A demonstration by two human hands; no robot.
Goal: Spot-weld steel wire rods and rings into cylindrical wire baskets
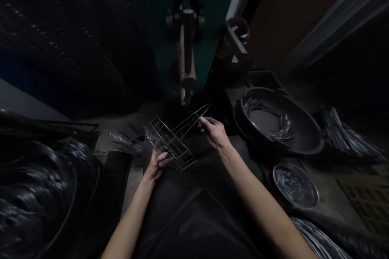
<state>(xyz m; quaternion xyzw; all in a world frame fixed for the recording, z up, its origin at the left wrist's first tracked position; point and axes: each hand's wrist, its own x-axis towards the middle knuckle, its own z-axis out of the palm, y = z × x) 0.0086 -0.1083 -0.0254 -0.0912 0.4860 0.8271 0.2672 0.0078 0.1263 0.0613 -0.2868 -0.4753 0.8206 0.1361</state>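
Note:
A small wire basket (173,145) of thin metal rods is tilted above my lap. My left hand (157,162) grips its lower left side, fingers wrapped round the wires. In my right hand (214,129), thumb and fingers pinch a long narrow wire loop (192,120) that slants up to the right. The loop's lower left end meets the upper edge of the basket; whether the two are joined there I cannot tell. Just beyond the hands stands a machine with a thick rod-like arm (187,56) pointing towards me.
To the right are a wide pan (306,129) holding a ring of wires, a wire bundle (349,133) and a metal bowl (296,186) of small metal pieces. Coiled metal parts (39,186) fill a container at left. A dark apron (194,218) covers my lap.

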